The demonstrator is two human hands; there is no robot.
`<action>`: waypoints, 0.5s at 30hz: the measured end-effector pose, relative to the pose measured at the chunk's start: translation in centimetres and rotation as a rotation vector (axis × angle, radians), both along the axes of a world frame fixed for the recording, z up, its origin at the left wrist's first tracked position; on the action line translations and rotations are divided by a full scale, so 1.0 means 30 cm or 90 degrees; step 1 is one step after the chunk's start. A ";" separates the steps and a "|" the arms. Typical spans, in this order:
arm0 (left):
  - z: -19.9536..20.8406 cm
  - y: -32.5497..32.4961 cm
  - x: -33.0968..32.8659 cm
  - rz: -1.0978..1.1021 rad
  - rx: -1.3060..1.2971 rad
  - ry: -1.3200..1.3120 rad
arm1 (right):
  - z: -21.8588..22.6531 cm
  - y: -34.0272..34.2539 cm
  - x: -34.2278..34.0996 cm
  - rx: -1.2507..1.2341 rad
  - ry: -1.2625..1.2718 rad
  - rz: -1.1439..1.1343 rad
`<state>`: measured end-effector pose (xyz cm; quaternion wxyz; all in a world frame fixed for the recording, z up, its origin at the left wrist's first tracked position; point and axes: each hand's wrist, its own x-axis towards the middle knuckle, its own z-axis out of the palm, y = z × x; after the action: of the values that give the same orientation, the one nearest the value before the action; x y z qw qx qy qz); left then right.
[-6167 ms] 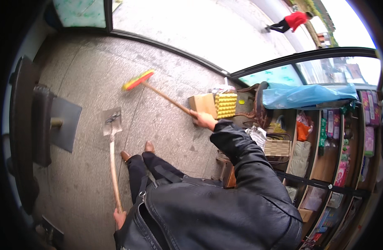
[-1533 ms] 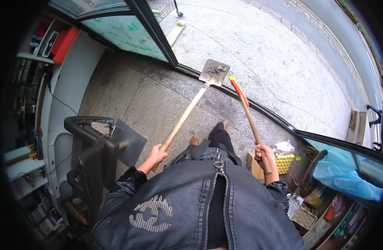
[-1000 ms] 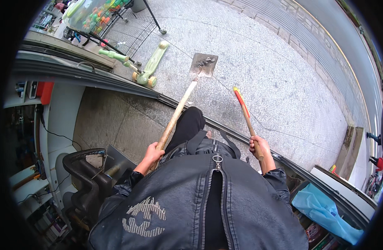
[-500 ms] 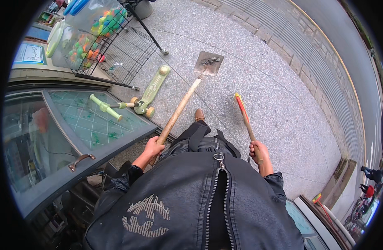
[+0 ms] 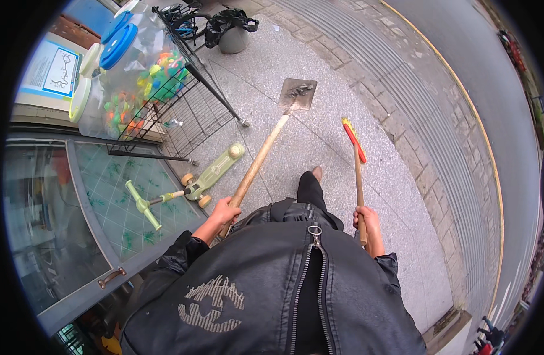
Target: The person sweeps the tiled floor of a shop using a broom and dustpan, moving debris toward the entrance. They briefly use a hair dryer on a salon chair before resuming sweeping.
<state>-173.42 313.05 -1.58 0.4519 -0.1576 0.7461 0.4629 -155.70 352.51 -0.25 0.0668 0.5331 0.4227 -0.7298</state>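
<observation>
My left hand (image 5: pixel 227 213) is wrapped round the wooden handle of a shovel (image 5: pixel 262 155), which points ahead of me. Its square metal blade carries a small heap of dark debris (image 5: pixel 300 90). On the other side, my right hand (image 5: pixel 368 222) is closed round the wooden handle of a scrubbing brush (image 5: pixel 359 183) with a red head and yellow bristles. The brush head hangs to the right of the shovel, apart from it. Whether blade or bristles touch the paving is hard to tell. One of my feet (image 5: pixel 317 173) shows between the two tools.
At left a pale green kick scooter (image 5: pixel 216 171) stands beside a glass door (image 5: pixel 115 195). Beyond it is a black wire rack (image 5: pixel 195 124) by clear tubs (image 5: pixel 142 77) of colourful toys. A grey bin (image 5: pixel 233 41) with a black bag stands ahead; a road (image 5: pixel 479 65) runs along the right.
I have stepped forward: scooter and rack are nearer, and the bin shows more fully. The brush has swung more upright and turned, showing its bristles. Both hands keep their holds.
</observation>
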 end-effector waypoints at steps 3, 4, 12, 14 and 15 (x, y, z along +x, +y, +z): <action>0.039 0.167 -0.152 0.075 0.026 -0.013 | 0.003 0.183 -0.208 -0.001 0.000 0.065; 0.045 0.213 -0.200 0.102 0.046 -0.015 | 0.038 0.231 -0.288 0.018 0.003 0.085; 0.146 0.508 -0.748 0.181 0.073 0.025 | 0.068 0.522 -0.766 -0.020 0.015 0.148; 0.150 0.542 -0.920 0.206 0.097 0.035 | 0.047 0.553 -0.870 -0.014 0.007 0.161; 0.140 0.552 -1.009 0.217 0.109 0.040 | 0.035 0.562 -0.925 -0.010 0.003 0.166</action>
<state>-203.69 329.63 2.61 0.3556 -0.2279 0.6800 0.5993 -183.45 369.37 0.81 0.1646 0.4715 0.4828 -0.7194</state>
